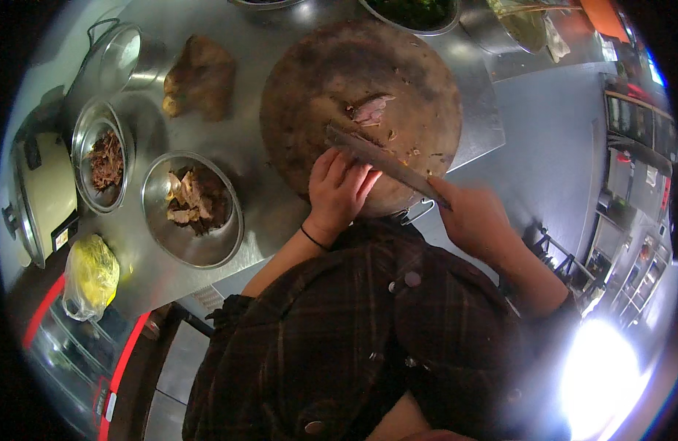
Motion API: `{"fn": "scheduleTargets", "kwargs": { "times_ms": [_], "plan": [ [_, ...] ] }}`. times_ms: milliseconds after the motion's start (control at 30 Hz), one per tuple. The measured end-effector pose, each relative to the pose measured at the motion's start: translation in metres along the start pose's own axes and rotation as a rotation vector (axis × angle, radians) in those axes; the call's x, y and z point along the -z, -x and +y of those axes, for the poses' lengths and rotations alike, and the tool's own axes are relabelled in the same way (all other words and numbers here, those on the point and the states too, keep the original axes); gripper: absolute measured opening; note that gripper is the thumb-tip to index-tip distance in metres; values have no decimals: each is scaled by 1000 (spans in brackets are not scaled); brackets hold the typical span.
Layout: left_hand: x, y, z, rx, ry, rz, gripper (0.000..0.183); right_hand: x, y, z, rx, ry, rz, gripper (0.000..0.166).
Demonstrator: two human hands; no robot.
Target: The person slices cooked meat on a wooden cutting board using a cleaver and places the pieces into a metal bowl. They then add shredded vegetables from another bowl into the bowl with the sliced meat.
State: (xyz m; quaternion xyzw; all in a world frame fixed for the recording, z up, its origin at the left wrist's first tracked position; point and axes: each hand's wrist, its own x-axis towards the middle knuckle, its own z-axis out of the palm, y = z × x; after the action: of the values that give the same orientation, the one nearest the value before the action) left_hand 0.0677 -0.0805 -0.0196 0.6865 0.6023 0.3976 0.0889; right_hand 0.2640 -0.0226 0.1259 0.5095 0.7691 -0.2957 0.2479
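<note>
My right hand (pixel 471 215) grips the handle of a knife (pixel 383 161), whose blade reaches up and left across a round wooden chopping block (pixel 306 71). Beside the blade, my left hand (pixel 339 184) lies with bent fingers near the block's front edge; what is under those fingers is hidden by them and the blade. Beyond the knife a piece of sliced meat (pixel 373 110) rests on the wood, with small scraps around it. To the left, meat pieces (pixel 193 204) fill part of a steel bowl (pixel 150 220).
Another steel bowl (pixel 81 182) holds shredded meat (pixel 107 161). Behind stand a steel pot (pixel 121 55) and a brown lump of food (pixel 204 77). A yellow-filled plastic bag (pixel 94 273) lies at the left edge. A bowl of greens (pixel 416 14) stands beyond the block.
</note>
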Motion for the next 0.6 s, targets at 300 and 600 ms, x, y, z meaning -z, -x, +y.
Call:
{"fn": "scheduleTargets", "kwargs": {
  "times_ms": [300, 600],
  "plan": [
    [3, -1, -3, -24, 17, -38, 29, 4, 9, -9, -36, 73, -83, 33],
    [2, -3, -4, -1, 114, -21, 28, 0, -13, -20, -73, 75, -111, 43]
  ]
}}
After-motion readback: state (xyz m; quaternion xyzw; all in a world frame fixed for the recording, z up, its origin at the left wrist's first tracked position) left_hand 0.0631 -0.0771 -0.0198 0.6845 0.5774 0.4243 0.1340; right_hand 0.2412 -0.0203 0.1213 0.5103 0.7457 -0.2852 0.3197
